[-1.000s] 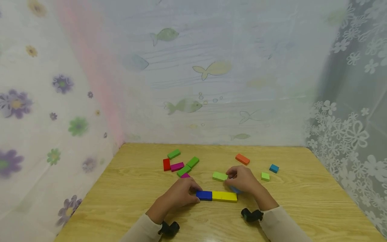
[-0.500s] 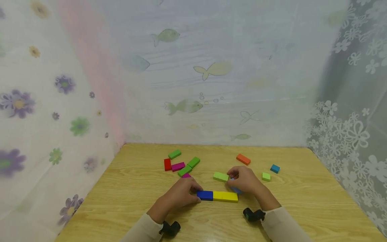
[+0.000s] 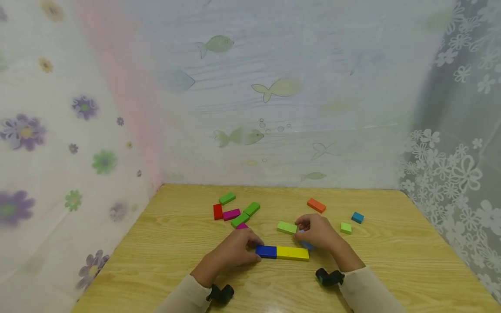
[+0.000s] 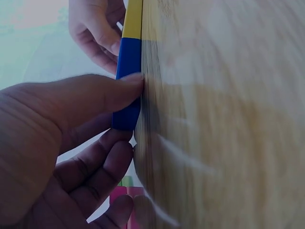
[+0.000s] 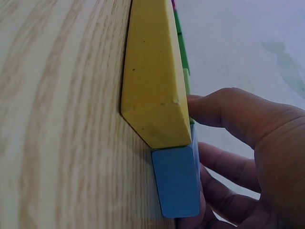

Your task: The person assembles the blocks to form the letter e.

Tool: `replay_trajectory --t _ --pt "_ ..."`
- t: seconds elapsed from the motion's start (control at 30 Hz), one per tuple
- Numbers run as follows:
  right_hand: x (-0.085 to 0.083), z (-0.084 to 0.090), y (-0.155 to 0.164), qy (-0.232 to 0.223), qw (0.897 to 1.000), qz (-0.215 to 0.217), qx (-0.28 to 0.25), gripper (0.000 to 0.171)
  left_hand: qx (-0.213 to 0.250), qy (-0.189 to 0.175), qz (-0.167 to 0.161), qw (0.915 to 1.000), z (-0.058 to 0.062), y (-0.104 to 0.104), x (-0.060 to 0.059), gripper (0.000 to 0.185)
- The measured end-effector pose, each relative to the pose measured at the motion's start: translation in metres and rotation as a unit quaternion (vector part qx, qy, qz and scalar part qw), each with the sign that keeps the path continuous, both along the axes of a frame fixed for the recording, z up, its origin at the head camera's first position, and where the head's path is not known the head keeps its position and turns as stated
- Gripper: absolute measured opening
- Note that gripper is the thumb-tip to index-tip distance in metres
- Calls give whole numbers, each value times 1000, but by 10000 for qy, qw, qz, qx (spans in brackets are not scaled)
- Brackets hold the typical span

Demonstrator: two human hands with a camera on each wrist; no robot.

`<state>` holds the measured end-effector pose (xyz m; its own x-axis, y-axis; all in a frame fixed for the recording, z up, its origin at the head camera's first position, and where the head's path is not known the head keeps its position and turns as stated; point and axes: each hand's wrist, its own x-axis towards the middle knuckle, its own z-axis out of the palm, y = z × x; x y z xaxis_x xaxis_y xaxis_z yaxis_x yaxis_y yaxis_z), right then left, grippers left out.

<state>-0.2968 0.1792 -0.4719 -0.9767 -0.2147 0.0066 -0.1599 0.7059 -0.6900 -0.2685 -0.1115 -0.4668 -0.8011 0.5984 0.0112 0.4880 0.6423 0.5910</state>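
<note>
From where I'm watching, my left hand [image 3: 235,250] pinches the dark blue block [image 3: 266,251] at its left end, thumb and fingers curled round it. That block lies on the counter [image 3: 391,261], butted against the yellow block [image 3: 292,253]. My right hand [image 3: 318,232] curls around a light blue block [image 5: 177,181] just behind the yellow one's right end. A light green block [image 3: 287,227] lies right by its fingertips.
</note>
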Motion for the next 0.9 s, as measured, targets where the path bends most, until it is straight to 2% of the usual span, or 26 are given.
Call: replay_trajectory --t 0.27,0.43,0.7,0.9 --pt "0 1 -2 62 10000 15 -27 34 29 46 -135 9999 0 -2 -2 54" --pt "0 -2 -2 132 9999 -104 12 33 22 3 -87 10000 -1 -2 -7 58" --pt "1 -3 -8 331 9993 -141 120 31 242 114 680 9973 -1 -1 -16 44" --pt "1 -3 -6 265 9995 -174 60 32 40 424 850 9955 1 7 -35 37"
